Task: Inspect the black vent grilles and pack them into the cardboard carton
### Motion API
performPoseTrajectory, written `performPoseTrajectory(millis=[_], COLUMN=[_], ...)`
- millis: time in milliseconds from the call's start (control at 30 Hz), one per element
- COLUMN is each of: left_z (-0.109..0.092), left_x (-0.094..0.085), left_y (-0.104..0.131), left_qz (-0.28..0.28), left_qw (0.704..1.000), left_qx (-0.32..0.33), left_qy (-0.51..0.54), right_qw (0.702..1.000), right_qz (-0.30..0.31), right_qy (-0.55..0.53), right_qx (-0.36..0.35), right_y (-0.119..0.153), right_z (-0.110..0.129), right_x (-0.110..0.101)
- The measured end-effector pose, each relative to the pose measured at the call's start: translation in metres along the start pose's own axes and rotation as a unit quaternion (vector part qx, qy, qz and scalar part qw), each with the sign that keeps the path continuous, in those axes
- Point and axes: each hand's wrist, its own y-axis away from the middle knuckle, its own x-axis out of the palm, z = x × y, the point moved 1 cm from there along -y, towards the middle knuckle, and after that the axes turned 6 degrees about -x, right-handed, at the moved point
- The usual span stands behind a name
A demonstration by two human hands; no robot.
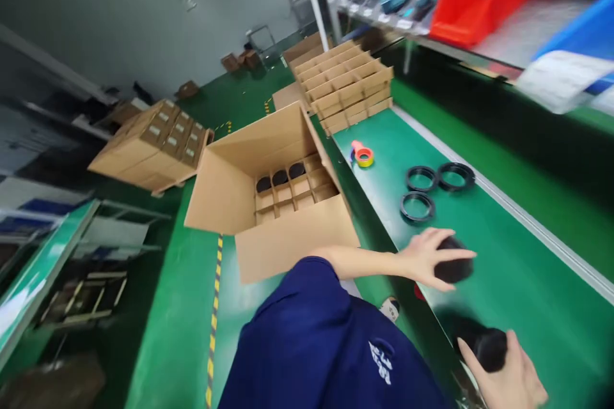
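Note:
Over the green tabletop (542,281), my left hand (425,260) has its fingers wrapped round a black round part (451,260). Nearer to me, my right hand (511,374) grips another black round part (490,349) between thumb and fingers. Black rings (417,206) lie on the table beyond my left hand. To the left stands an open cardboard box (273,252) with cardboard dividers; several black round parts (280,177) sit in its far row of compartments.
Stacked cardboard dividers (348,83) stand at the table's far end, near a tape roll (364,157). A shelf above the table holds a red bin (474,3) and a blue bin (580,25). Stacked cartons (158,140) stand on the floor beyond the open box.

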Motion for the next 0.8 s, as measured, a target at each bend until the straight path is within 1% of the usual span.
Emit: performPoseTrajectory(millis=[33, 67, 100, 133, 167, 200, 233, 300, 333, 367, 400, 433, 467, 500, 533, 600, 633, 700, 733, 800], left_z=[0.027, 0.054, 0.081, 0.107, 0.132, 0.156, 0.180, 0.224, 0.245, 0.264, 0.283, 0.299, 0.314, 0.328, 0.339, 0.358, 0.366, 0.380, 0.385, 0.398], left_x=[-0.026, -0.050, -0.073, -0.094, -0.115, -0.134, -0.153, -0.187, -0.201, -0.214, -0.224, -0.232, -0.237, -0.240, -0.241, -0.239, -0.237, -0.234, -0.234, -0.235], left_y=[0.031, 0.063, 0.096, 0.128, 0.160, 0.191, 0.220, 0.273, 0.297, 0.318, 0.337, 0.354, 0.369, 0.382, 0.393, 0.412, 0.419, 0.429, 0.431, 0.428], left_qz=[-0.046, -0.095, -0.146, -0.195, -0.241, -0.282, -0.316, -0.364, -0.382, -0.396, -0.407, -0.414, -0.418, -0.418, -0.417, -0.413, -0.412, -0.405, -0.399, -0.378], left_qw=[0.998, 0.993, 0.981, 0.962, 0.936, 0.902, 0.861, 0.769, 0.725, 0.686, 0.655, 0.634, 0.623, 0.621, 0.625, 0.641, 0.646, 0.645, 0.643, 0.642], left_qx=[-0.031, -0.074, -0.126, -0.185, -0.252, -0.322, -0.393, -0.522, -0.570, -0.608, -0.634, -0.651, -0.660, -0.662, -0.659, -0.646, -0.642, -0.647, -0.653, -0.666], left_qy=[-0.006, -0.017, -0.030, -0.043, -0.055, -0.064, -0.069, -0.066, -0.061, -0.056, -0.049, -0.043, -0.037, -0.031, -0.026, -0.026, -0.029, -0.038, -0.040, -0.038], right_qw=[0.999, 0.996, 0.988, 0.973, 0.954, 0.932, 0.908, 0.865, 0.852, 0.851, 0.861, 0.876, 0.894, 0.909, 0.919, 0.925, 0.923, 0.918, 0.916, 0.910], right_qz=[0.015, 0.036, 0.061, 0.089, 0.116, 0.143, 0.169, 0.213, 0.228, 0.236, 0.239, 0.240, 0.239, 0.240, 0.242, 0.244, 0.245, 0.257, 0.270, 0.306], right_qy=[-0.004, -0.016, -0.036, -0.059, -0.081, -0.099, -0.112, -0.128, -0.127, -0.121, -0.107, -0.087, -0.062, -0.034, -0.004, 0.053, 0.075, 0.111, 0.126, 0.152], right_qx=[-0.034, -0.081, -0.140, -0.203, -0.264, -0.318, -0.366, -0.437, -0.453, -0.453, -0.437, -0.409, -0.374, -0.340, -0.312, -0.287, -0.286, -0.281, -0.270, -0.235], right_y=[-0.027, -0.054, -0.080, -0.104, -0.125, -0.143, -0.160, -0.191, -0.207, -0.225, -0.244, -0.265, -0.286, -0.308, -0.329, -0.367, -0.382, -0.403, -0.409, -0.417], right_z=[0.019, 0.043, 0.073, 0.109, 0.148, 0.189, 0.233, 0.320, 0.361, 0.400, 0.435, 0.467, 0.494, 0.517, 0.537, 0.565, 0.574, 0.584, 0.584, 0.576], right_x=[0.004, 0.010, 0.019, 0.030, 0.043, 0.058, 0.077, 0.122, 0.150, 0.180, 0.213, 0.246, 0.280, 0.312, 0.342, 0.395, 0.416, 0.451, 0.464, 0.485])
